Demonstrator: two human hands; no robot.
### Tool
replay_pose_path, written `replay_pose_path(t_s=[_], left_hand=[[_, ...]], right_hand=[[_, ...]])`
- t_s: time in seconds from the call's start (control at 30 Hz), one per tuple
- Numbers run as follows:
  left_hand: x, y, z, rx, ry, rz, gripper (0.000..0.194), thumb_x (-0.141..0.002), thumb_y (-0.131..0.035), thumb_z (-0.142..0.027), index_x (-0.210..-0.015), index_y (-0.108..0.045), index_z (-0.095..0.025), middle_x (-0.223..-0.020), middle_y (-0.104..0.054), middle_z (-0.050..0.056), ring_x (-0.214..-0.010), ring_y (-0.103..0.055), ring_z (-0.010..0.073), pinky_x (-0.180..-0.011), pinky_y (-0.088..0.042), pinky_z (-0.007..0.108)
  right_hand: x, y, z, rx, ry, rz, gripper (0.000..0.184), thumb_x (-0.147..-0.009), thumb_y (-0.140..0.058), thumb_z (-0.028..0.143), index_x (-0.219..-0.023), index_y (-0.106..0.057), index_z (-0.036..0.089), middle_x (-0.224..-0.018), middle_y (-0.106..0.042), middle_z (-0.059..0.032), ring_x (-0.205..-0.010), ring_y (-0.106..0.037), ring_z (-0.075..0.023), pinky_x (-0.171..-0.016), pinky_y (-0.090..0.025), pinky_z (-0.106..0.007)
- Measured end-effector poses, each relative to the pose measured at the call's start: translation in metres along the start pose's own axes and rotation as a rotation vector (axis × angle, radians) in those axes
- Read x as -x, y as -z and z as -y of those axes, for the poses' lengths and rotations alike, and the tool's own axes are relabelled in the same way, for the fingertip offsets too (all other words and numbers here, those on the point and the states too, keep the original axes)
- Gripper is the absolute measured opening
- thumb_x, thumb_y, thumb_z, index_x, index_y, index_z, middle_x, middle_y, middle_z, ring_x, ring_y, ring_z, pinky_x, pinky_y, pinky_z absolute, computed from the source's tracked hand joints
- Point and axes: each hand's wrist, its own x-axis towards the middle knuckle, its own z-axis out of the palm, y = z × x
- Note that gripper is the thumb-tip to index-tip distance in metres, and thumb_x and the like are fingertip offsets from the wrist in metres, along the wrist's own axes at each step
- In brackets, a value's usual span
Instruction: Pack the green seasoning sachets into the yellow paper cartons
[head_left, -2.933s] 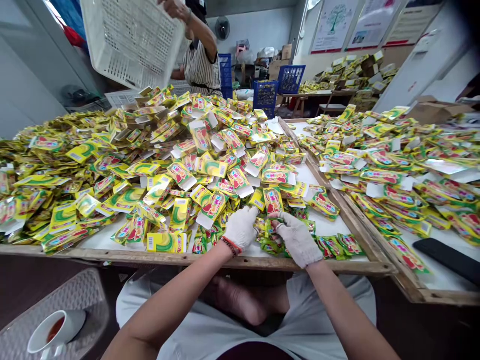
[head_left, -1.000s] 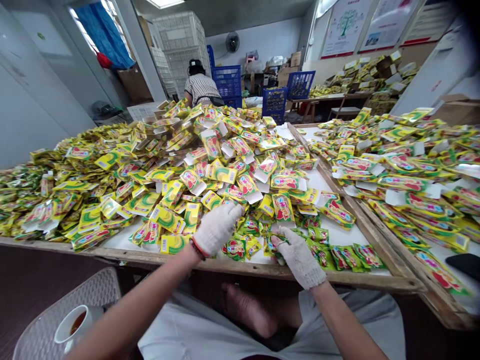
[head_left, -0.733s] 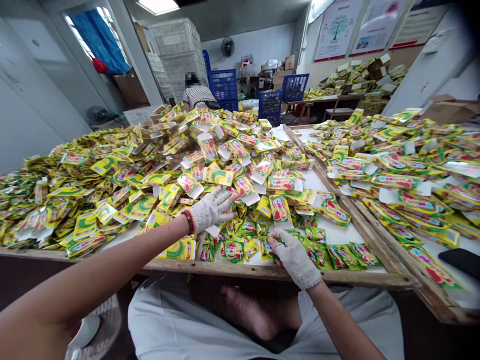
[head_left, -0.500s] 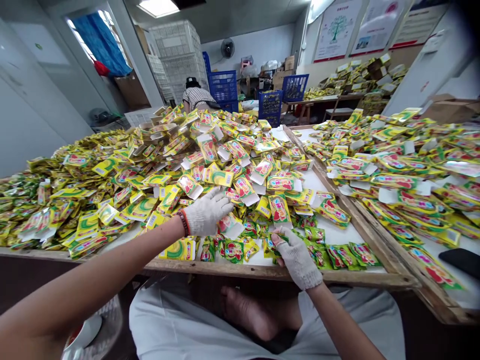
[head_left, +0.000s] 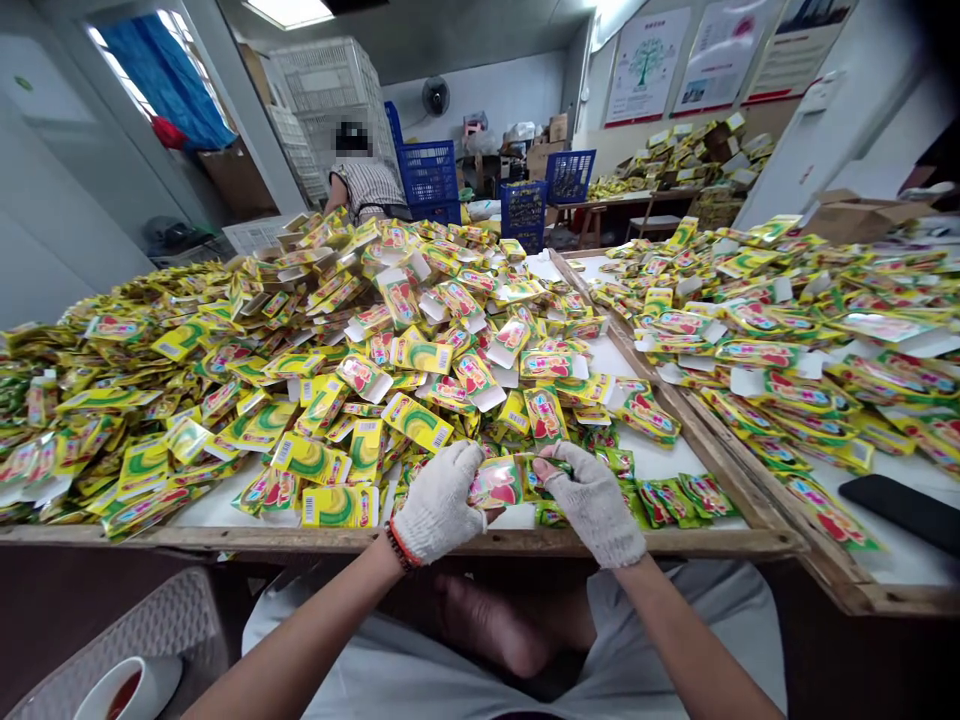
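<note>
At the lower centre of the frame, a printed box (head_left: 495, 484) is grasped by the gloved left hand (head_left: 441, 505). At its right end, what seems to be a green packet (head_left: 533, 478), partly hidden, is pinched by the gloved right hand (head_left: 598, 508). A heaped pile of cartons (head_left: 420, 352) is seen above.
</note>
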Motion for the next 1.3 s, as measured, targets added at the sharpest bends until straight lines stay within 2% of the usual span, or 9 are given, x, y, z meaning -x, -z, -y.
replay_pose_path(t_s=[0.17, 0.27, 0.37, 0.6, 0.77, 0.9, 1.0, 1.17, 1.3], left_hand=[[0.004, -0.013, -0.007, -0.014, -0.027, -0.038, 0.045, -0.069, -0.068, -0.036, -0.108, -0.050, -0.020, -0.109, -0.055, 0.010, -0.100, -0.054, 0.0276, -0.088, -0.047, 0.042], [0.007, -0.025, -0.008, 0.051, 0.010, -0.106, 0.045, -0.072, -0.066, -0.038, -0.109, -0.050, -0.018, -0.107, -0.056, 0.011, -0.100, -0.054, 0.0268, -0.089, -0.047, 0.042], [0.009, -0.028, -0.003, 0.063, 0.043, -0.131, 0.045, -0.073, -0.065, -0.041, -0.108, -0.050, -0.017, -0.106, -0.056, 0.012, -0.102, -0.054, 0.0274, -0.089, -0.048, 0.041], [0.014, -0.023, -0.008, -0.025, -0.032, -0.053, 0.055, -0.064, -0.067, -0.024, -0.117, -0.049, -0.020, -0.114, -0.053, 0.011, -0.107, -0.050, 0.0298, -0.092, -0.045, 0.045], [0.010, -0.023, -0.012, -0.041, 0.030, -0.027, 0.058, -0.062, -0.065, -0.019, -0.117, -0.047, -0.022, -0.113, -0.052, 0.009, -0.106, -0.050, 0.0291, -0.094, -0.045, 0.044], [0.009, -0.020, -0.013, -0.062, 0.027, -0.005, 0.057, -0.061, -0.064, -0.018, -0.116, -0.049, -0.020, -0.116, -0.051, 0.011, -0.109, -0.049, 0.0305, -0.094, -0.045, 0.044], [0.012, -0.020, -0.017, -0.016, -0.004, -0.002, 0.057, -0.062, -0.065, -0.016, -0.117, -0.050, -0.021, -0.119, -0.052, 0.011, -0.111, -0.049, 0.0312, -0.096, -0.044, 0.045], [0.013, -0.011, -0.016, 0.401, 0.082, 0.066, 0.043, -0.076, -0.064, -0.035, -0.115, -0.051, -0.021, -0.112, -0.059, 0.008, -0.104, -0.056, 0.0246, -0.090, -0.047, 0.038], [0.000, -0.001, -0.012, 0.637, 0.192, 0.232, 0.027, -0.084, -0.056, -0.044, -0.090, -0.059, -0.018, -0.084, -0.063, 0.002, -0.080, -0.058, 0.0173, -0.071, -0.047, 0.028]], right_hand=[[-0.003, -0.002, 0.001, 0.209, 0.189, 0.062, 0.014, -0.084, -0.054, 0.029, -0.083, -0.065, 0.020, -0.087, -0.068, -0.0064, -0.084, -0.062, -0.0219, -0.081, -0.048, -0.034], [-0.001, -0.004, 0.003, 0.243, 0.179, -0.018, 0.019, -0.085, -0.052, 0.028, -0.093, -0.065, 0.017, -0.095, -0.069, -0.0102, -0.092, -0.062, -0.0245, -0.087, -0.047, -0.038], [0.005, 0.003, 0.003, 0.124, 0.137, 0.035, 0.030, -0.085, -0.053, 0.031, -0.109, -0.063, 0.016, -0.108, -0.068, -0.0111, -0.101, -0.061, -0.0235, -0.091, -0.047, -0.036], [0.011, 0.008, 0.003, 0.225, 0.122, 0.129, 0.019, -0.084, -0.052, 0.027, -0.079, -0.068, 0.020, -0.083, -0.070, -0.0079, -0.080, -0.062, -0.0209, -0.078, -0.049, -0.034], [0.008, 0.015, 0.014, 0.038, 0.045, 0.209, 0.022, -0.081, -0.056, 0.027, -0.093, -0.072, 0.021, -0.096, -0.073, -0.0075, -0.081, -0.065, -0.0207, -0.077, -0.051, -0.034], [0.018, 0.022, 0.023, -0.231, -0.217, 0.431, 0.024, -0.081, -0.054, 0.036, -0.086, -0.069, 0.018, -0.053, -0.063, 0.0009, -0.038, -0.047, -0.0103, -0.040, -0.037, -0.022], [0.026, 0.016, 0.023, -0.382, -0.290, 0.595, 0.029, -0.083, -0.052, 0.041, -0.069, -0.059, 0.017, -0.034, -0.044, 0.0076, -0.029, -0.034, -0.0066, -0.036, -0.025, -0.018], [0.028, 0.002, 0.011, -0.286, -0.236, 0.529, 0.033, -0.086, -0.049, 0.041, -0.064, -0.054, 0.018, -0.037, -0.043, 0.0076, -0.031, -0.036, -0.0068, -0.037, -0.025, -0.019], [0.020, 0.001, 0.007, 0.010, 0.030, 0.304, 0.031, -0.085, -0.054, 0.038, -0.060, -0.054, 0.019, -0.058, -0.055, 0.0017, -0.053, -0.048, -0.0109, -0.053, -0.038, -0.023]])
